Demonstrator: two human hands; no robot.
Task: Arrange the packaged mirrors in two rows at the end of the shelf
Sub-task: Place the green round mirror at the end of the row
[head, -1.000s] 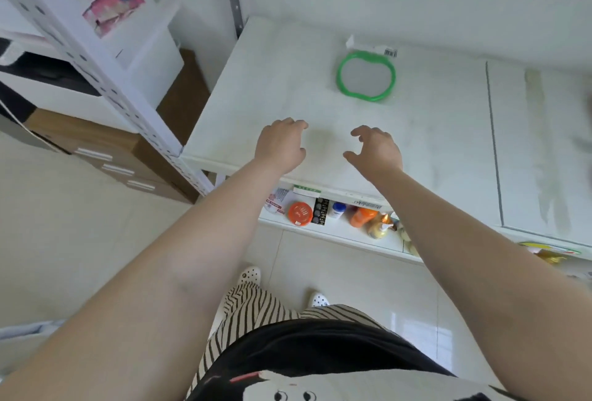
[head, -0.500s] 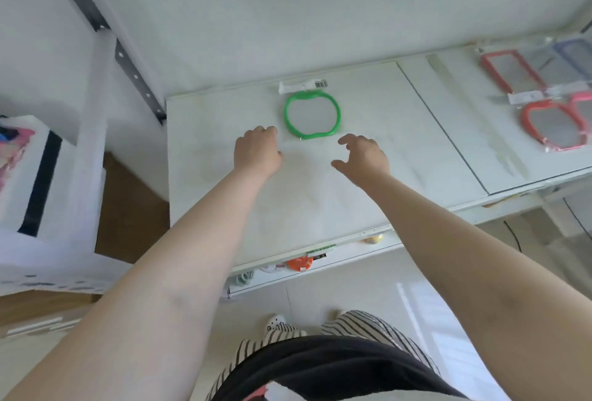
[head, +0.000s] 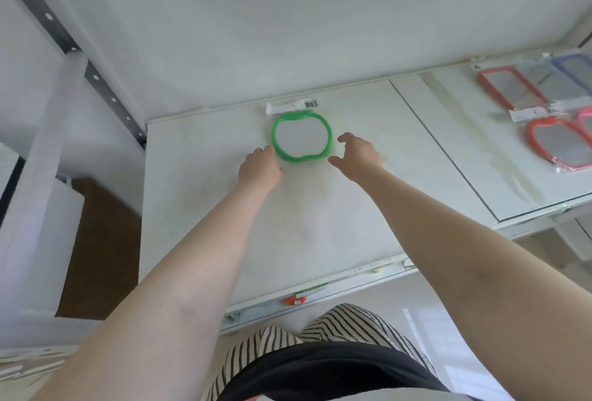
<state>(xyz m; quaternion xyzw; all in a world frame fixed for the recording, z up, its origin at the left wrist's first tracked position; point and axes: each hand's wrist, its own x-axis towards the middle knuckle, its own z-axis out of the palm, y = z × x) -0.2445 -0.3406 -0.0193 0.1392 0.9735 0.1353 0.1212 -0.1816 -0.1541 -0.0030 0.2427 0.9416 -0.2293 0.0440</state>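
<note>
Both hands have reached farther in, now flanking the green mirror [head: 301,138] at the shelf's [head: 198,208] far edge. Left hand [head: 260,168] touches its rim, fingers curled, holding nothing; right hand [head: 357,154] hovers spread wide. Best to pinch both sides together. Red mirrors [head: 557,141] wait far right.

Small shop or stockroom, goods shelving. White metal shelf [head: 288,224] on perforated steel uprights [head: 96,80] against a plain wall. Packaged mirrors laid flat as stock: green-framed one [head: 301,138] with barcoded header card [head: 293,107] at far centre; red and blue ones [head: 557,141] far right. Small packaged goods [head: 294,299] on the tier below. Tiled floor [head: 416,304].
</note>
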